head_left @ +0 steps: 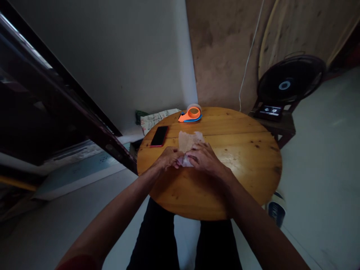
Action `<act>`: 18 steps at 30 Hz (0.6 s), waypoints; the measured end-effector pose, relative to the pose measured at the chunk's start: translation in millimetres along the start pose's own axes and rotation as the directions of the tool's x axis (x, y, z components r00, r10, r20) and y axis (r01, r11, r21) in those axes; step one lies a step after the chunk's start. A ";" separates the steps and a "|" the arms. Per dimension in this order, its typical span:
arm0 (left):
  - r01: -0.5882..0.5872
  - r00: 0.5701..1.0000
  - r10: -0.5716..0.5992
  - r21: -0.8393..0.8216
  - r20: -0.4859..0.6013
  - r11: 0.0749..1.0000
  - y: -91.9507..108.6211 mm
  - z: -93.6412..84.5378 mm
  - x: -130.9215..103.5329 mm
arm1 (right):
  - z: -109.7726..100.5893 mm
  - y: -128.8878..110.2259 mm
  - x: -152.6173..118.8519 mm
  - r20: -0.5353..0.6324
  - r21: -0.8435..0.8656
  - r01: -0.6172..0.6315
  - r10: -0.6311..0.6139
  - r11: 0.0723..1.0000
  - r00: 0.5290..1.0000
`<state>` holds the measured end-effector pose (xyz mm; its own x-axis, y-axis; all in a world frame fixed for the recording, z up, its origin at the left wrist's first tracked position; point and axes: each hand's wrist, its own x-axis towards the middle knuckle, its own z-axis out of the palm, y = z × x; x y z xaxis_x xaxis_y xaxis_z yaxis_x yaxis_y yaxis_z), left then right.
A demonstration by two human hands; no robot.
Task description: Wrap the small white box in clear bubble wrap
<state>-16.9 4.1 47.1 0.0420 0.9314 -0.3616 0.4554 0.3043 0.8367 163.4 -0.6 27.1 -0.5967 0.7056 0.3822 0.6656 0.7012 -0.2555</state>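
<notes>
A thin, whitish, see-through sheet [189, 139], like plastic wrap, lies near the middle of the round wooden table [247, 150]. My left hand [169, 157] pinches its near left edge, fingers closed. On the right side of the sheet rests my right hand [203, 155], its fingers bent and pressed on the near part, which looks folded or bunched. The two hands almost meet at the fingertips. Whatever may be inside the sheet cannot be made out.
An orange and blue tape dispenser [192, 114] stands at the table's far edge. A dark phone [159, 136] with a red rim lies at the left. Beyond the table, a black fan [292, 78] stands at the right, near a stool [288, 125].
</notes>
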 end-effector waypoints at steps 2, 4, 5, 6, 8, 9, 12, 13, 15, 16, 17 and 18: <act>-0.032 0.999 0.033 -0.035 0.019 0.999 0.9 2.7 -1.7 | -0.1 -0.6 0.4 0.004 0.001 0.001 -0.001 1.000 1.000; -0.074 0.997 0.075 -0.027 0.025 0.997 1.0 5.2 -3.7 | -0.5 -1.4 0.7 0.000 0.002 0.000 0.000 1.000 1.000; -0.097 0.995 0.097 -0.016 0.021 0.995 0.9 6.6 -4.6 | -0.8 -1.9 0.9 -0.002 0.003 -0.003 0.003 1.000 1.000; -0.120 0.993 0.120 0.002 0.011 0.993 0.5 8.2 -5.3 | -1.2 -2.4 1.0 -0.005 0.004 -0.007 0.007 1.000 1.000; -0.163 0.986 0.164 0.044 -0.021 0.986 -0.8 11.4 -6.2 | -1.9 -3.6 1.1 -0.004 0.007 -0.020 0.020 1.000 1.000; -0.186 0.981 0.188 0.065 -0.037 0.980 -1.8 12.8 -6.5 | -2.3 -4.4 1.0 -0.002 0.009 -0.030 0.030 1.000 1.000; -0.270 0.960 0.276 0.121 -0.037 0.955 -4.3 14.4 -8.5 | -4.0 -6.6 0.2 -0.004 0.022 -0.071 0.071 0.997 0.997; -0.300 0.952 0.305 0.141 -0.019 0.944 -4.6 13.9 -10.1 | -4.8 -7.1 -0.3 -0.003 0.032 -0.081 0.081 0.996 0.997; -0.368 0.929 0.369 0.204 0.036 0.907 -3.8 11.8 -14.7 | -6.5 -7.3 -1.1 -0.002 0.064 -0.097 0.097 0.993 0.995; -0.404 0.914 0.400 0.249 0.067 0.880 -3.1 10.5 -17.5 | -7.3 -6.8 -1.4 0.000 0.083 -0.103 0.103 0.991 0.995; -0.441 0.896 0.433 0.302 0.096 0.845 -2.4 9.4 -20.5 | -8.0 -6.0 -1.5 0.000 0.101 -0.109 0.110 0.989 0.994; -0.475 0.877 0.465 0.359 0.119 0.804 -2.1 8.6 -23.3 | -8.4 -4.9 -1.5 0.000 0.118 -0.116 0.116 0.986 0.993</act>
<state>-11.1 -20.0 50.2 0.3546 0.9347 0.0234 0.6649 -0.2696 0.6966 164.8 -5.9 35.3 -0.5151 0.7824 0.3500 0.6727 0.6221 -0.4007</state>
